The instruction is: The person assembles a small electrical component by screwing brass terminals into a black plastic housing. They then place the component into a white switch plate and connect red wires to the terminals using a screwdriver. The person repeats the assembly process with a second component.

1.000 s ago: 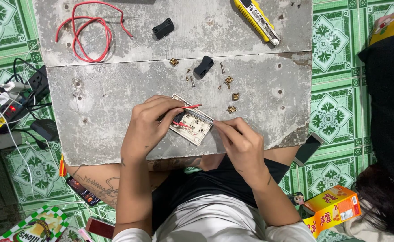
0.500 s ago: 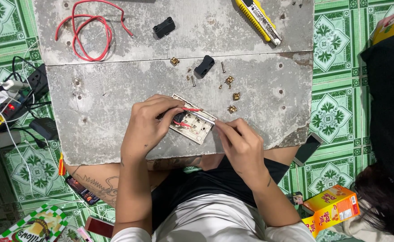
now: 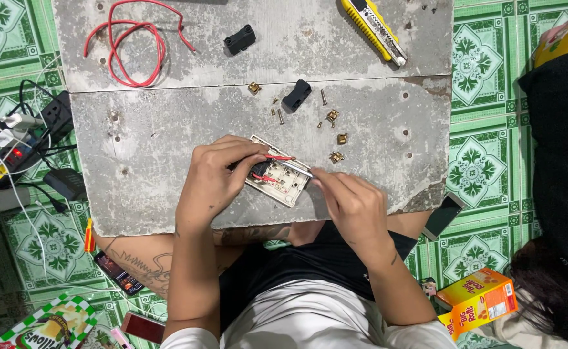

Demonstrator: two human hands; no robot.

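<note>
Near the middle of the frame we see a white switch plate (image 3: 278, 178) lying back-up on the grey board (image 3: 167, 142), tilted down to the right. Our left hand (image 3: 216, 178) curls over its left end, fingers pinched closed on a short red wire (image 3: 276, 158) running across the plate. Our right hand (image 3: 355, 207) sits at its lower right, fingers closed around a thin screwdriver (image 3: 299, 169) whose tip rests on the plate

Place: a home floor used as a makeshift electrical workbench.
Floor: green patterned tiles (image 3: 484, 71) are seen.
Surface: worn grey boards (image 3: 167, 161) are laid down.
Clutter: snack boxes (image 3: 477, 300), power strip (image 3: 54, 116).
</note>
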